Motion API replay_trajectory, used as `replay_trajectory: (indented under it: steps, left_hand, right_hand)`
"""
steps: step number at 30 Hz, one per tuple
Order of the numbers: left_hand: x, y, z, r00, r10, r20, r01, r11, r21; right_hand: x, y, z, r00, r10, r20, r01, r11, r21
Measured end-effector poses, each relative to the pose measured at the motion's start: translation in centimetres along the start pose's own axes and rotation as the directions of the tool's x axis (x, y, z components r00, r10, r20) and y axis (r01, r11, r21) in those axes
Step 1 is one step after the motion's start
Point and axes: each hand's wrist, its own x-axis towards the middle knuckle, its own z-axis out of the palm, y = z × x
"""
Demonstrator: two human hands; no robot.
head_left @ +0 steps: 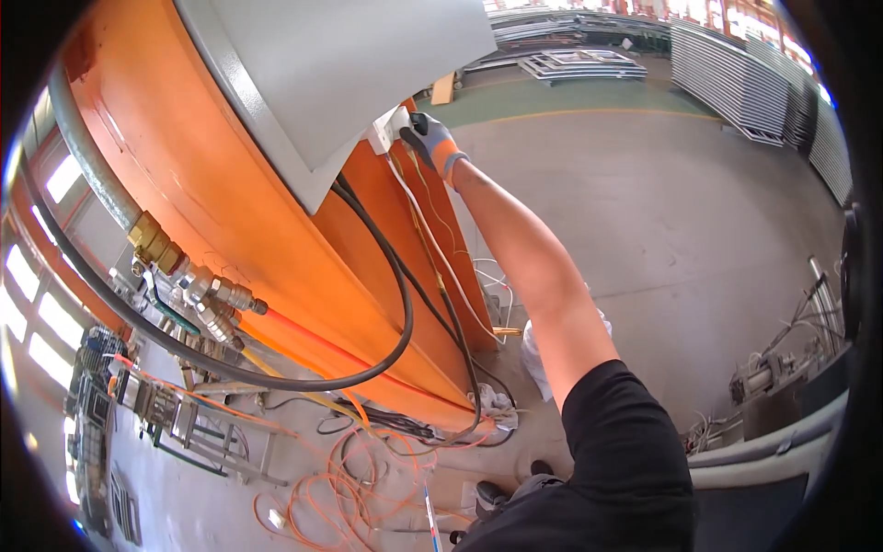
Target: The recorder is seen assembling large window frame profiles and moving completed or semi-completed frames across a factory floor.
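Observation:
My right hand [432, 143], in a grey and orange work glove with dark fingers, reaches up and forward to a white socket box [389, 131]. The box sits on the orange steel column [359, 207], under the edge of a grey metal cabinet [349, 64]. My dark gloved fingers are closed at the right side of the box; whatever they grip is hidden by the glove. A white cable [418, 207] hangs down from the box beside the hand. My left hand is out of view.
Brass and steel air fittings [189, 271] with coloured hoses and a looping black cable [368, 368] hang at the column. Tangled orange hoses [322, 497] lie on the floor near my feet. Stacked metal frames [727, 78] stand far right; machinery [773, 377] stands at the right.

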Motion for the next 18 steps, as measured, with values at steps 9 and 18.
replay_trajectory:
  steps: [9,18]
  left_hand:
    - [-9.2,-5.6,6.3,0.961,-0.251,-0.116,0.235,0.963,-0.135]
    - [-19.0,-19.4,13.0,0.822,-0.555,-0.126,0.536,0.83,-0.155]
  right_hand:
    - [0.4,2.1,-2.9,0.995,-0.088,0.05,0.101,0.85,-0.517]
    - [-9.3,7.5,-10.4,0.995,0.096,0.002,-0.096,0.988,0.117]
